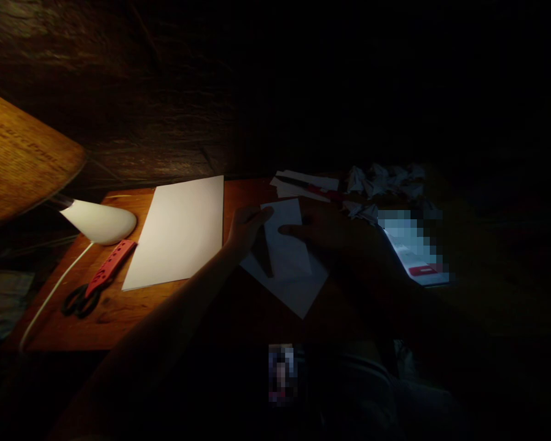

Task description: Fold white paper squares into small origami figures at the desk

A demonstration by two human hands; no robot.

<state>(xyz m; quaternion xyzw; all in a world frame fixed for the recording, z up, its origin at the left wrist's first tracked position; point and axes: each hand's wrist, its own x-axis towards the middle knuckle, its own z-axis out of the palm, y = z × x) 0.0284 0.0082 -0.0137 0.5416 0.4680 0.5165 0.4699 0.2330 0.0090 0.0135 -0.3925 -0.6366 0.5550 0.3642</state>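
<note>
A white sheet of paper lies partly folded on the wooden table, its upper flap turned over. My left hand holds the flap's left edge with curled fingers. My right hand, dim in shadow, presses flat on the flap's right side with fingers stretched out.
A stack of white paper lies to the left. Scissors and a red ruler lie near a white lamp with its cord. Folded and crumpled paper pieces sit at the back right, beside a lit screen.
</note>
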